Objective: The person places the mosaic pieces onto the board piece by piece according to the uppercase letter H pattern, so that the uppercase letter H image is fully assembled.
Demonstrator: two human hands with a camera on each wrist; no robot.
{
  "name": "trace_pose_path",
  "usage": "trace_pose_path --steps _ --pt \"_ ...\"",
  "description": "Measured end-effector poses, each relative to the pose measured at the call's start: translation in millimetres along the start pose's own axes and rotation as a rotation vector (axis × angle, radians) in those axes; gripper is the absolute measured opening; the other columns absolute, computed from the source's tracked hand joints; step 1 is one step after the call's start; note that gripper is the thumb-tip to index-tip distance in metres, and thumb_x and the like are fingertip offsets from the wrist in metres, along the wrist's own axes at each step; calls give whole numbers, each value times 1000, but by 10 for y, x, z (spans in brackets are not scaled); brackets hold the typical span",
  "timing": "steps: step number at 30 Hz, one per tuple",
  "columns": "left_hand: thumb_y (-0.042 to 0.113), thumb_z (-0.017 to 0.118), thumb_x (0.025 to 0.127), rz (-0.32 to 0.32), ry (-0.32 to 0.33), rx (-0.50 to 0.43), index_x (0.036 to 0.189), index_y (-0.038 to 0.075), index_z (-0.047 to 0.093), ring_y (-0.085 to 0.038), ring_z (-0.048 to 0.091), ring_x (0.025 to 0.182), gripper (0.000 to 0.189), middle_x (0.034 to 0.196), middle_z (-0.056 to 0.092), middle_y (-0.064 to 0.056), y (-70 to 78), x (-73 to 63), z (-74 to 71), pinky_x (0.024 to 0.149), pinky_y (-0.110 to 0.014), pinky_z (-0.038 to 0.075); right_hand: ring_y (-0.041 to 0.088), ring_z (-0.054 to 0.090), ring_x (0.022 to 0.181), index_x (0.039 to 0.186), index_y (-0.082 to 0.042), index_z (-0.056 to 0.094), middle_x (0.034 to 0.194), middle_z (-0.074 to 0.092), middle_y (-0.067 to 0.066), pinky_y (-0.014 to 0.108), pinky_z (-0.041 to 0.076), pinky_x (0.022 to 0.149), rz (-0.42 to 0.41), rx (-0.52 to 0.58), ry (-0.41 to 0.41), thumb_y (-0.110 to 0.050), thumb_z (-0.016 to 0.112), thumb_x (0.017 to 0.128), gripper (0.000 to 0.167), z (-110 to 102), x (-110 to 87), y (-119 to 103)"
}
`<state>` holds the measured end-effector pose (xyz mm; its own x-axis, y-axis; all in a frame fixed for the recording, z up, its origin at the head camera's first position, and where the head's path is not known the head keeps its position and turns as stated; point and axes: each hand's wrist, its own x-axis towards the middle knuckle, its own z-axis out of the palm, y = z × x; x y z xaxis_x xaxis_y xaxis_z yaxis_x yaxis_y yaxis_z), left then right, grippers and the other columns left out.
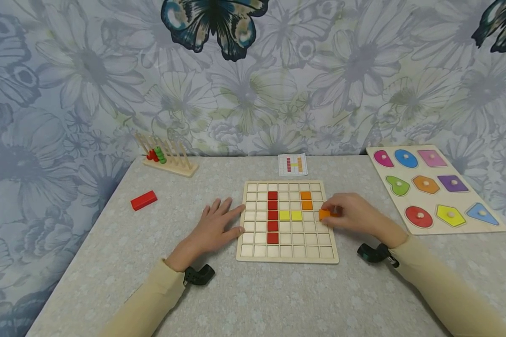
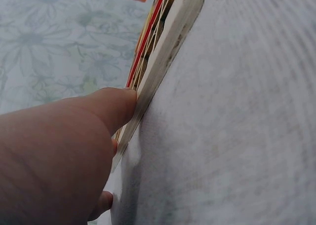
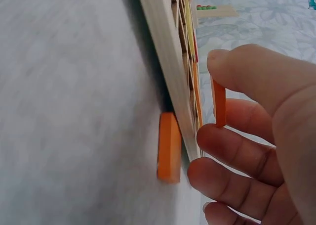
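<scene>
A wooden grid board (image 1: 253,252) lies in front of me. It holds a column of several red tiles (image 1: 272,215), two yellow tiles (image 1: 296,215) and two orange tiles (image 1: 306,205). Over the board's right edge, my right hand (image 1: 356,214) pinches a thin orange tile (image 3: 220,104) between thumb and fingers. Below that hand, an orange block (image 3: 169,147) sits on the table against the board's side. My left hand (image 1: 208,230) lies with fingers spread, its thumb and index finger touching the board's left edge.
A small pattern card (image 1: 293,164) lies behind the board. To the left are a red block (image 1: 144,200) and a peg rack (image 1: 173,164) with red and green beads. At right lies a knobbed shape puzzle (image 1: 413,192). A patterned wall backs the table.
</scene>
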<state>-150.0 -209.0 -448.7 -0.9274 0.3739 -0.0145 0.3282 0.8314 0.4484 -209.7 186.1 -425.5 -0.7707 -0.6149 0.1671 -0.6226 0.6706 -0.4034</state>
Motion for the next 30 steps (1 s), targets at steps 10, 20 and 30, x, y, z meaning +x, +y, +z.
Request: trace_pose_path --steps 10,20,30 --pt "38 61 102 -5 0 3 157 17 43 -56 13 154 62 166 25 -27 14 -6 4 118 -76 12 5 53 70 101 -9 78 83 69 -6 22 47 65 -59 0 -9 -23 85 83 23 55 141 -64" --pt "38 61 102 -4 0 -1 157 17 43 -56 12 154 62 166 25 -27 -1 -3 7 118 -76 11 6 52 71 99 -9 79 87 72 -4 22 45 65 -58 -7 -37 -25 85 84 23 70 236 -136" --pt "39 60 102 -10 -3 2 157 18 43 -56 12 154 62 166 25 -27 -8 6 10 118 -76 11 8 52 73 101 -10 80 86 69 -5 23 46 68 -56 -13 -62 -27 84 85 23 99 297 -178"
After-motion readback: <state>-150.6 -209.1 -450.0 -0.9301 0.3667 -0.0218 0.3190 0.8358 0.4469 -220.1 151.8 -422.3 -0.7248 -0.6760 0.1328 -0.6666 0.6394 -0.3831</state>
